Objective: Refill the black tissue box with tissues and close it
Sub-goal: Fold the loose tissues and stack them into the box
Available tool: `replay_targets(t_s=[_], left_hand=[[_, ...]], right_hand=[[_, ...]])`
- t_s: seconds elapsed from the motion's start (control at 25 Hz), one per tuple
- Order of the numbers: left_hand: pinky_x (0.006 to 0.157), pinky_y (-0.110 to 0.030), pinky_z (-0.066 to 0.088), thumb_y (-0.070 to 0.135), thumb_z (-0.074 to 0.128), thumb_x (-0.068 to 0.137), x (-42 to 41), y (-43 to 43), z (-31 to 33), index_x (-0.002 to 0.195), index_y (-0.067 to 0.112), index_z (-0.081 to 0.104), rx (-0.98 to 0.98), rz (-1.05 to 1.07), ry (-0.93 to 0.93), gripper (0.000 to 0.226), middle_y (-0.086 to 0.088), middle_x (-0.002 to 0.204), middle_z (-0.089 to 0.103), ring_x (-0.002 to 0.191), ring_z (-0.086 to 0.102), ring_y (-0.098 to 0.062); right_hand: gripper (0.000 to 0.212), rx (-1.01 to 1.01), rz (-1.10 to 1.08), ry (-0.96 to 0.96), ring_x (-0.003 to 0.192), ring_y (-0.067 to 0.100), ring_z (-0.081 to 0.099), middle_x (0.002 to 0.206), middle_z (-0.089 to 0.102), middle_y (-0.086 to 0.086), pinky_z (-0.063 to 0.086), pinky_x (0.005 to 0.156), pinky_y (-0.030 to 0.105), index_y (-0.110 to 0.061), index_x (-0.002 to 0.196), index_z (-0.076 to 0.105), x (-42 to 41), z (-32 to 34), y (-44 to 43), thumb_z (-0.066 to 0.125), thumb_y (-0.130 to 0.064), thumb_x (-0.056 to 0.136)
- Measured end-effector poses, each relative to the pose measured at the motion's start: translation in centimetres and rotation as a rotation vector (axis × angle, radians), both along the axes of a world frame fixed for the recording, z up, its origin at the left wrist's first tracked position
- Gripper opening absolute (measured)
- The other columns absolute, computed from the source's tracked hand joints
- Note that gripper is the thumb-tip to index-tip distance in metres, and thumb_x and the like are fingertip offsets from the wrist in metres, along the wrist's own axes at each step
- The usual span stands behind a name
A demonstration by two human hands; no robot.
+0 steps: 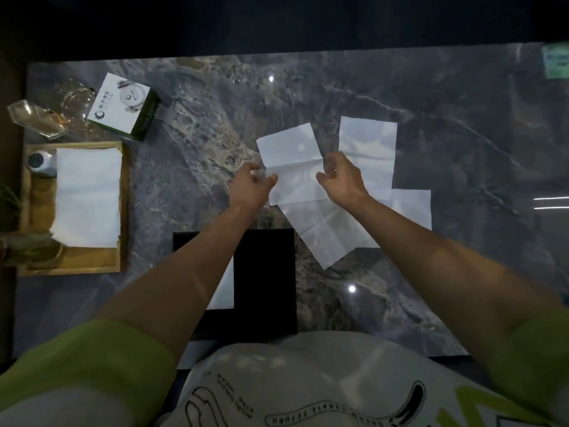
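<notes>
The black tissue box [264, 278] lies at the near edge of the marble table, under my left forearm, with a white tissue [224, 291] showing in its left part. Beyond it, several white tissues are spread flat on the table. My left hand [251, 186] pinches the left edge of one unfolded tissue [292, 161], and my right hand [341, 178] pinches its right edge. Other tissues lie further right [368, 137], under my right forearm [326, 232] and at the right [412, 208].
A wooden tray [123, 208] at the left holds a stack of white tissues [87, 195] and a small grey-white object [41, 163]. Behind it stand a white and green carton [123, 106] and clear glassware [46, 115]. A green label [555, 61] sits at the far right corner.
</notes>
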State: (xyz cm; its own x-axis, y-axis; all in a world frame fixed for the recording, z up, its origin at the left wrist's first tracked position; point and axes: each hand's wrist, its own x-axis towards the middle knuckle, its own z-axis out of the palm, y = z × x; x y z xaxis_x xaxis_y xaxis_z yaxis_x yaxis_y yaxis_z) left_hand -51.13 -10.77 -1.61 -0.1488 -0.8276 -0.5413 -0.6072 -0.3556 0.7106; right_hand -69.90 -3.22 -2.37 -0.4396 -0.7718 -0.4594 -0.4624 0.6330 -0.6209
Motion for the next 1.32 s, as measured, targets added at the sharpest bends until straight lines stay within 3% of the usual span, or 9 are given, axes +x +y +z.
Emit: replay_targets(t_s=[0.12, 0.28, 0.44, 0.52, 0.64, 0.72, 0.88, 1.16, 1.32], left_hand=[[0.088, -0.034, 0.052, 0.034, 0.07, 0.083, -1.3, -1.3, -0.9, 0.126, 0.007, 0.049, 0.051, 0.073, -0.004, 0.055, -0.013, 0.119, 0.063, 0.104, 0.062, -0.023], [0.094, -0.04, 0.05, 0.042, 0.068, 0.083, -2.4, -3.0, -1.9, 0.132, 0.006, 0.042, 0.17, 0.188, -0.048, 0.066, -0.013, 0.131, 0.055, 0.114, 0.057, -0.028], [0.075, -0.037, 0.057, 0.032, 0.069, 0.084, -2.8, -4.1, -3.3, 0.118, -0.001, 0.056, 0.211, 0.241, 0.006, 0.049, -0.014, 0.115, 0.065, 0.102, 0.065, -0.028], [0.074, -0.038, 0.058, 0.022, 0.071, 0.084, -3.0, -4.6, -3.8, 0.109, -0.002, 0.063, 0.245, 0.276, 0.061, 0.036, -0.015, 0.107, 0.069, 0.092, 0.069, -0.028], [0.071, -0.035, 0.056, 0.014, 0.069, 0.083, -3.1, -5.0, -3.7, 0.098, 0.005, 0.064, 0.255, 0.284, 0.089, 0.019, -0.012, 0.102, 0.069, 0.083, 0.067, -0.024], [0.066, -0.03, 0.054, 0.011, 0.067, 0.084, -3.1, -5.2, -3.3, 0.106, 0.007, 0.064, 0.251, 0.253, 0.137, 0.023, -0.008, 0.102, 0.068, 0.082, 0.066, -0.02], [0.067, -0.029, 0.055, 0.009, 0.063, 0.086, -3.1, -5.2, -2.6, 0.114, 0.005, 0.065, 0.225, 0.2, 0.226, 0.028, -0.009, 0.106, 0.07, 0.088, 0.068, -0.022], [0.062, -0.028, 0.057, 0.006, 0.063, 0.086, -4.9, -4.2, -0.7, 0.119, 0.013, 0.057, 0.22, 0.128, 0.405, 0.033, 0.003, 0.1, 0.071, 0.082, 0.071, -0.01], [0.074, -0.033, 0.058, 0.004, 0.064, 0.085, -7.5, -3.1, 0.3, 0.118, 0.015, 0.056, 0.235, 0.078, 0.567, 0.036, 0.001, 0.105, 0.072, 0.093, 0.07, -0.018]], right_hand=[[0.042, -0.001, -0.061, -0.053, 0.09, 0.026, 0.058, 0.106, 0.063, 0.012, 0.048, 0.079, 0.031, -0.011, 0.13, 0.05, -0.3, -0.4, -1.9, 0.061, -0.023, 0.091], [0.034, 0.022, -0.099, -0.07, 0.097, 0.027, 0.06, 0.112, 0.064, 0.012, 0.049, 0.081, 0.033, -0.01, 0.121, 0.055, -0.9, -1.3, -3.8, 0.063, -0.024, 0.091], [0.034, 0.131, -0.204, -0.074, 0.099, 0.023, 0.058, 0.115, 0.062, 0.003, 0.042, 0.078, 0.025, -0.018, 0.118, 0.059, -1.2, -2.1, -5.3, 0.063, -0.033, 0.087], [0.034, 0.139, -0.288, -0.124, 0.098, 0.022, 0.059, 0.112, 0.064, 0.003, 0.044, 0.079, 0.026, -0.017, 0.114, 0.064, -1.4, -2.5, -6.1, 0.067, -0.033, 0.084], [0.031, 0.123, -0.489, -0.284, 0.095, 0.03, 0.067, 0.102, 0.071, 0.01, 0.056, 0.084, 0.035, -0.005, 0.103, 0.07, -1.7, -2.8, -6.8, 0.073, -0.027, 0.082], [0.029, 0.133, -0.604, -0.455, 0.092, 0.032, 0.07, 0.102, 0.072, 0.017, 0.059, 0.084, 0.04, 0.0, 0.101, 0.069, -2.0, -2.5, -6.9, 0.077, -0.019, 0.08], [0.023, 0.112, -0.64, -0.754, 0.079, 0.027, 0.071, 0.098, 0.071, 0.018, 0.058, 0.06, 0.029, 0.002, 0.102, 0.067, -2.2, -1.2, -6.3, 0.075, -0.005, 0.082], [0.033, 0.168, -0.847, -1.098, 0.103, 0.033, 0.066, 0.116, 0.066, 0.021, 0.054, 0.093, 0.042, 0.006, 0.118, 0.062, -4.1, 0.4, -4.3, 0.066, 0.003, 0.085], [0.027, 0.172, -0.892, -1.163, 0.092, 0.032, 0.071, 0.103, 0.072, 0.016, 0.059, 0.078, 0.048, -0.005, 0.108, 0.067, -5.7, 2.1, -1.7, 0.073, -0.008, 0.082]])
